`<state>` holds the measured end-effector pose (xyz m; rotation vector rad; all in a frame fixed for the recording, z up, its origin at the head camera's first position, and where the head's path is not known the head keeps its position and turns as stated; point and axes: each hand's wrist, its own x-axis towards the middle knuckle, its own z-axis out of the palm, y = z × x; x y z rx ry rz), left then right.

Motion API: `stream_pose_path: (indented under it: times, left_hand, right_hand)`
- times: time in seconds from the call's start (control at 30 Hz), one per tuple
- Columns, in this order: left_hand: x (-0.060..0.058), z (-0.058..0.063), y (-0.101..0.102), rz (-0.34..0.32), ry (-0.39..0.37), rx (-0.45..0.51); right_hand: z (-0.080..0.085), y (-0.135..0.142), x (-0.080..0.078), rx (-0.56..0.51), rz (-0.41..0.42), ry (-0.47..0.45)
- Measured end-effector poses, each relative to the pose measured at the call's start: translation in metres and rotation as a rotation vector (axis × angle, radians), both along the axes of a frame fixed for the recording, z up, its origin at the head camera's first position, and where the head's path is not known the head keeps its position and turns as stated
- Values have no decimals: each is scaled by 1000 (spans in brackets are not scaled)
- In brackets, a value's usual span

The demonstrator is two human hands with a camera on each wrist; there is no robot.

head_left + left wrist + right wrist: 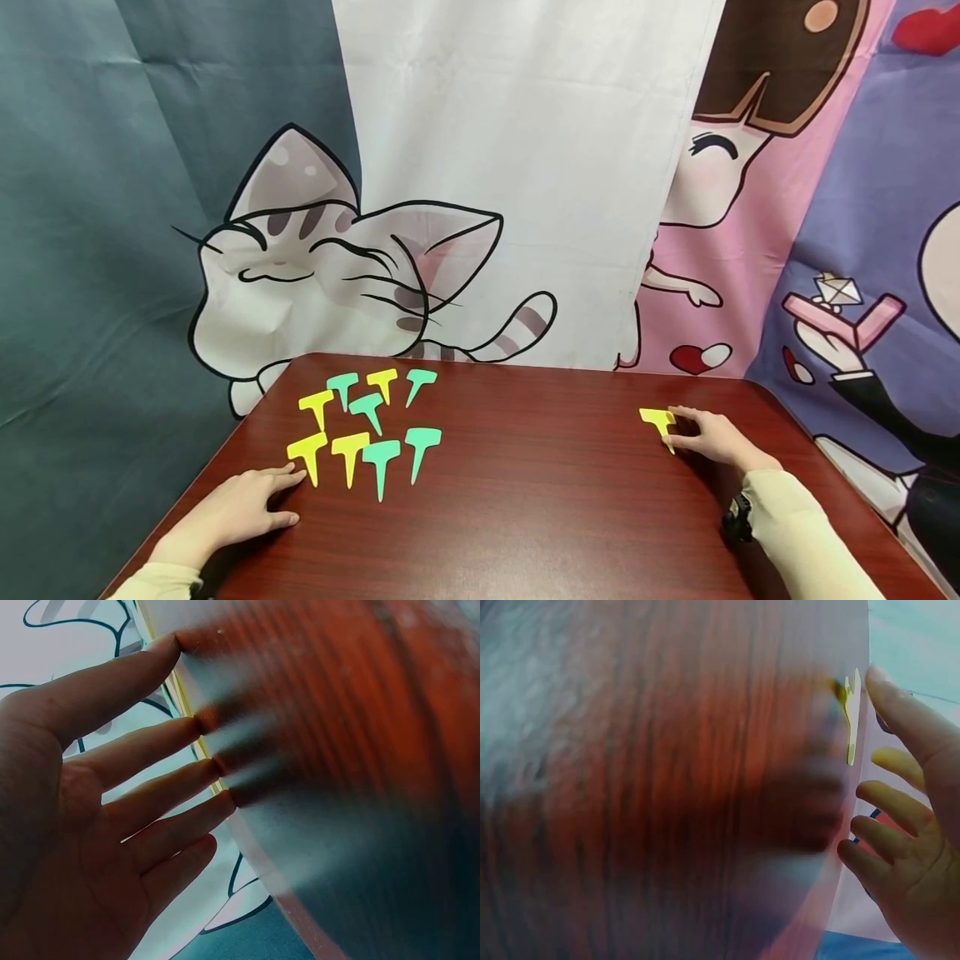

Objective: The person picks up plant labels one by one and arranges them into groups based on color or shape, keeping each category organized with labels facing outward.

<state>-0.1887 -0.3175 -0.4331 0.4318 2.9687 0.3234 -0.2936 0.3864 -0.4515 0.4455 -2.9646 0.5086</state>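
My right hand is at the right side of the table, with its thumb and fingers apart around a yellow T-shaped plant label. The thumb tip lies by the label's stem and the fingers by its crossbar. In the right wrist view, this label appears just beyond the thumb; whether skin touches it cannot be made out. At the left, my left hand rests its fingertips on the table, fingers straight and spread. Nearest to them is another yellow plant label, close to the index fingertip.
Several more yellow labels and green labels lie in loose rows at the table's left. The reddish-brown table stretches between the hands. Behind it hangs a printed cloth with cartoon figures. A dark watch is on the right wrist.
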Motion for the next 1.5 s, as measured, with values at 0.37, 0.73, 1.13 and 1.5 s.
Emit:
stream_pose_path:
  times: [0.37,0.73,1.13,1.5]
  left_hand:
    - [1,-1,-1,5,-1,3]
    - [2,-4,-1,-1,1,7]
    - [2,-1,2,7,-4,-1]
    - [-1,3,-1,-19,0,-11]
  right_hand:
    - [-4,2,0,-1,19,-51]
    - [1,2,-5,43,37,-93]
    - [8,0,-6,49,30,-95]
    - [7,-3,-7,47,6,-83]
